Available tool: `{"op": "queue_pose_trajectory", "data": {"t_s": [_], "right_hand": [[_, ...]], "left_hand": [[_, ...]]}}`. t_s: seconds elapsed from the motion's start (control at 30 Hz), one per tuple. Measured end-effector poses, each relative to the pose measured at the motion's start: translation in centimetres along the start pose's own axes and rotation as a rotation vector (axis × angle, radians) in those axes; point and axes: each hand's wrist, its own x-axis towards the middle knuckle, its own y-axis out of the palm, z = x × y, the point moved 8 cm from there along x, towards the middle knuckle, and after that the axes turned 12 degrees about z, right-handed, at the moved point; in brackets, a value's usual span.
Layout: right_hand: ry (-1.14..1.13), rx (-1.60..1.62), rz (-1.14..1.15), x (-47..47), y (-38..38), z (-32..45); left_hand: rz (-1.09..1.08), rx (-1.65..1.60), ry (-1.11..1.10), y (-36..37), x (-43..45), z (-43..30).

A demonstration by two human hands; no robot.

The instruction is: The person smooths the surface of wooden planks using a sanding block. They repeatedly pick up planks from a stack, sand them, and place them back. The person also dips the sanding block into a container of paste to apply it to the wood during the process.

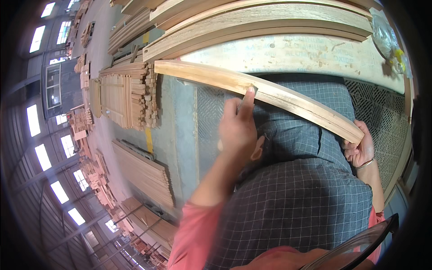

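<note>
A long, pale wooden bar (287,96) lies slantwise above my lap, its face marked by dark streaks and a rough spot near the middle. My right hand (360,145), with a bangle at the wrist, grips the bar's near right end. At the bar's middle, my left hand (238,126) has its index fingertip close to the rough spot. A small, thin dark piece (255,89) shows at that fingertip, held between the fingers; its kind cannot be told. The bar's far left end extends beside the padded bench edge.
Ahead, several wooden profiles (260,25) lie on a bench covered with pale, printed sheeting (303,55). A clear plastic bag (384,35) is at the right. Stacked wooden slats (116,98) and boards (145,172) stand on the floor to the left. Patterned matting (374,108) lies below.
</note>
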Motion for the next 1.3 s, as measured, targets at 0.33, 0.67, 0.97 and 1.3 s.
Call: {"op": "queue_pose_trajectory", "data": {"t_s": [0.33, 0.67, 0.97, 1.3], "right_hand": [[0.014, 0.012, -0.011, 0.3, 0.0, 0.0], [0.018, -0.008, 0.022, 0.6, -1.1, 0.2], [-0.023, 0.022, 0.053, 0.1, 0.8, -0.2], [-0.035, -0.018, 0.007, 0.2, 0.5, 0.2]], "left_hand": [[-0.19, 0.075, 0.111, -2.1, 1.1, 1.3], [-0.055, -0.334, -0.202, -3.3, 0.8, 3.9], [0.034, -0.234, -0.006, 1.0, 0.0, -0.6], [-0.156, -0.19, 0.171, -0.3, 1.0, -0.7]]}}
